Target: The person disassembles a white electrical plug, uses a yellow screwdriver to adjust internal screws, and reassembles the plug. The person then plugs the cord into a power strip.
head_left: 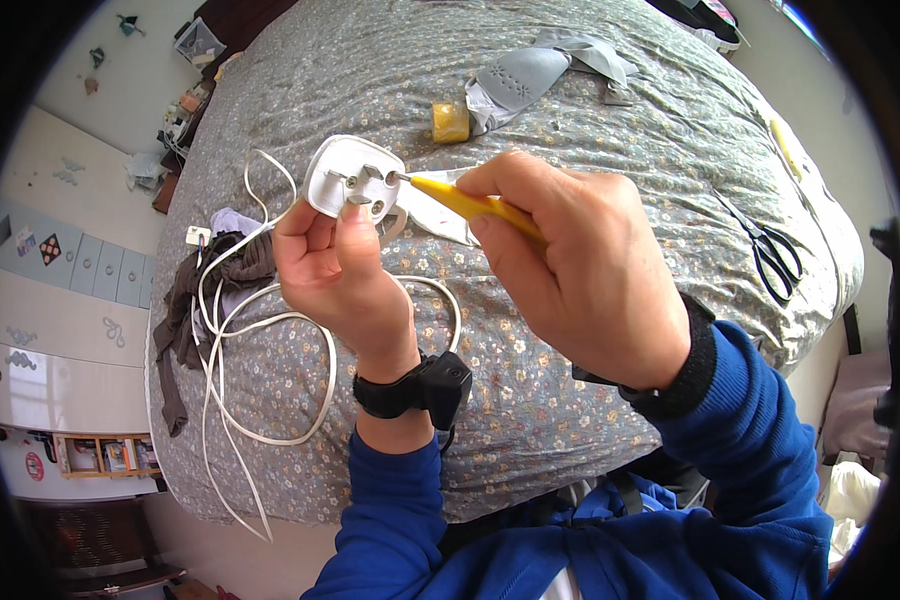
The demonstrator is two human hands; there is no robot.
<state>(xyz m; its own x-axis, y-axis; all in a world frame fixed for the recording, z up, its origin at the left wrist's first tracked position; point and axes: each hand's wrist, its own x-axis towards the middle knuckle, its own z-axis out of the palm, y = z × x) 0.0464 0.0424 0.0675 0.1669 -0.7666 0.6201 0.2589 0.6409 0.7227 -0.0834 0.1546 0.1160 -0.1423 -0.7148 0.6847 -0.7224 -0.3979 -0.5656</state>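
Between the fingers and thumb of my left hand [345, 285] is a white plug [332, 158], its metal pins and recessed screws facing up. My right hand [595, 265] grips a yellow-handled screwdriver [455, 197] that slants down to the left. The screwdriver's tip meets the plug at the screw hole on its right side; whether it sits in the screw slot is too small to tell. A white cable [332, 385] lies in loose loops below and left of my left hand. Behind the plug, partly covered by my hands, is a white piece [440, 218].
Everything rests on a bed with a flowered grey cover [530, 430]. A yellow tape roll [450, 122] and a grey fabric item [520, 82] lie at the far side. Black-handled pliers [773, 262] are to the right. Dark crumpled clothing [185, 320] lies at left, near the cable.
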